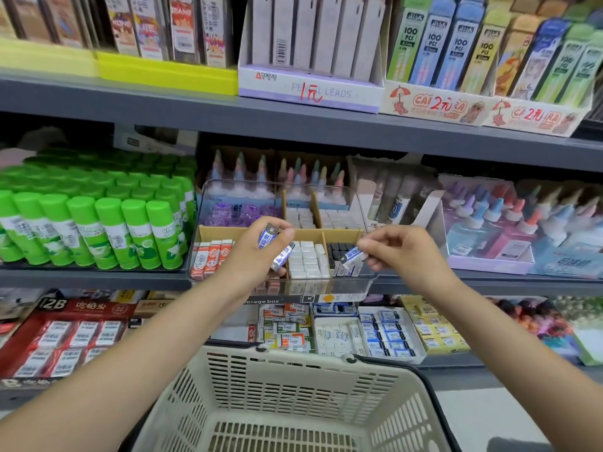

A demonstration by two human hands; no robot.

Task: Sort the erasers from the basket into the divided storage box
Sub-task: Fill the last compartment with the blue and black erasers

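Head view: your right hand pinches one blue-sleeved eraser above the front-right compartment; your left hand clutches two, and one could slip.

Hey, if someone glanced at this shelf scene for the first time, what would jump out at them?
Probably the two hands at centre: the left hand grips two blue-wrapped erasers, and the right hand pinches another blue eraser over the clear divided storage box on the middle shelf. Next, the bright green glue sticks massed left of it, and the cream basket below.
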